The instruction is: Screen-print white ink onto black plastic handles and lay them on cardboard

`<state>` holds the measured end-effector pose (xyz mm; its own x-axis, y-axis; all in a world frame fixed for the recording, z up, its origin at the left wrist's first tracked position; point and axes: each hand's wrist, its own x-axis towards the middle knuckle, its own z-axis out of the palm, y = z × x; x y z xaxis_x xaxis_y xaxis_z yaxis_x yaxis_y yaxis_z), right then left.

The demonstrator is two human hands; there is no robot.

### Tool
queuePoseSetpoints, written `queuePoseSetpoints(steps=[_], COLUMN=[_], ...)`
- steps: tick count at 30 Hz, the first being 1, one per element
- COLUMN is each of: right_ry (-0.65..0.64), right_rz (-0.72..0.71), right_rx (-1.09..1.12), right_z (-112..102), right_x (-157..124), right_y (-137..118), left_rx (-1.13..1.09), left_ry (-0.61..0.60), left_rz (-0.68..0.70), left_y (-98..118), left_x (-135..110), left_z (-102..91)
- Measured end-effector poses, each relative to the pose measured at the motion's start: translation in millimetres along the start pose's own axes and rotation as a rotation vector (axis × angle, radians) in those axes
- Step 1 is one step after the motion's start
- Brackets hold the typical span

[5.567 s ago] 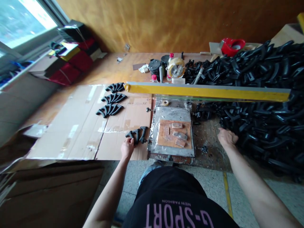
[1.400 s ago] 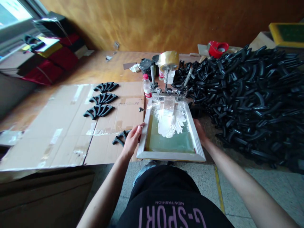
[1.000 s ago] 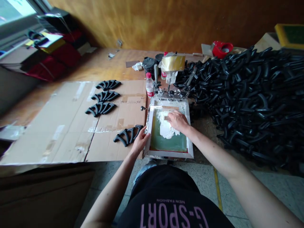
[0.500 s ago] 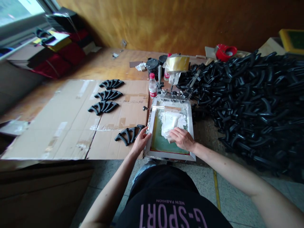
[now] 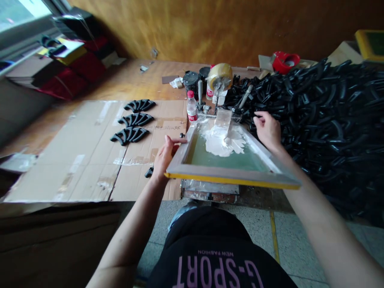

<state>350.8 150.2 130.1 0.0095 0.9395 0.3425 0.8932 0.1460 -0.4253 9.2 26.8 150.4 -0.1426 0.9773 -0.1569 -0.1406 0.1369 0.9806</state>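
Observation:
A screen-printing frame point(image 5: 234, 173) is tilted up at its near edge, above the printing base point(image 5: 210, 188). My left hand point(image 5: 164, 156) grips its left side, a finger along the rim and the thumb up. White ink point(image 5: 220, 147) lies on the green mesh point(image 5: 201, 156), and a pale scraper point(image 5: 223, 120) rests at the far end of it. Beyond the frame's right side, my right hand point(image 5: 268, 130) is curled beside the pile of black curved plastic parts point(image 5: 318, 120). What its fingers hold, if anything, is hidden. A black part point(image 5: 149, 172) shows partly behind my left wrist.
Three rows of black parts point(image 5: 130, 135) lie on the flattened cardboard point(image 5: 90, 160) at left. Behind the frame stand a bottle with a red cap point(image 5: 192, 106), dark tubs point(image 5: 191, 82) and a tape roll point(image 5: 220, 76). A red tape dispenser point(image 5: 285, 63) sits at back right.
The frame's near edge has risen, with my left hand on its side. My right hand has let go of the scraper and moved right to the black pile.

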Motion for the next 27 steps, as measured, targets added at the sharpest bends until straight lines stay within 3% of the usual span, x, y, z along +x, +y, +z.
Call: queuePoseSetpoints(steps=[3, 7, 10, 12, 15, 16, 18, 20, 22, 24, 27], right_ry=[-0.170, -0.378, -0.451, -0.490, -0.474, -0.452, -0.437, -0.480, -0.530, -0.567, -0.689], right_rz=[0.110, -0.082, -0.223, -0.216, -0.165, -0.178, -0.313, -0.518, -0.573, -0.381, 0.096], right_rx=[-0.002, 0.011, -0.099, -0.173, -0.215, -0.199, -0.111, 0.018, 0.041, -0.135, -0.595], right_z=[17, 63, 83, 86, 78, 74, 66, 59, 51, 36, 4], right_x=[-34, -98, -123, -128, -140, -147, -164, -176, -178, -172, -163], right_y=[28, 14, -8, -22, -55, -70, -97, -108, -91, -44, 50], left_rx=[-0.100, -0.150, -0.196, -0.166, -0.108, -0.143, -0.255, -0.307, -0.230, -0.058, 0.178], left_ry=[0.008, 0.011, 0.098, 0.011, -0.257, -0.291, -0.230, -0.105, 0.043, 0.227, 0.462], left_rz=[0.184, 0.229, 0.175, -0.051, -0.533, -0.610, -0.623, -0.574, -0.529, -0.459, -0.488], left_y=[32, 46, 17, -16, -67, -81, -100, -112, -121, -133, -155], left_x=[25, 41, 23, -2, -45, -56, -70, -73, -68, -61, -53], left_z=[19.1, 38.0, 43.6, 47.3, 57.9, 61.5, 63.1, 50.2, 18.4, -28.9, -104.0])
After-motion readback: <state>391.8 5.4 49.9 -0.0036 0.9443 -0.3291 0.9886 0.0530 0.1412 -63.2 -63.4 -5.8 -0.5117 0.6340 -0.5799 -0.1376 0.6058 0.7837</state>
